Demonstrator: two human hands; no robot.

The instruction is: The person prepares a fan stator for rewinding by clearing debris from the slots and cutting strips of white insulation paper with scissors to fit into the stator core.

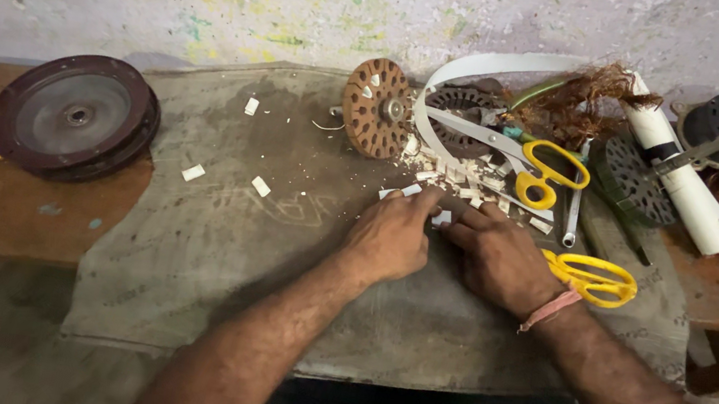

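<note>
On the worn wooden bench's far left I see a dark round metal disc (72,115) resting flat. Across the coarse grey sack cloth (210,236) small white cut pieces (469,181) lie scattered. My left hand (391,236) and right hand (497,256) meet over one white piece (441,217), fingertips pinching it. Just beside my right wrist lie yellow-handled scissors (591,278); a white rolled tube (682,181) lies farther right.

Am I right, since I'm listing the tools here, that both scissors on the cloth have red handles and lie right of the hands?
Not quite: the handles are yellow, not red. The head view shows one pair of scissors beyond the right hand and the other scissors beside its wrist, both on the cloth, right of the hands.
</note>
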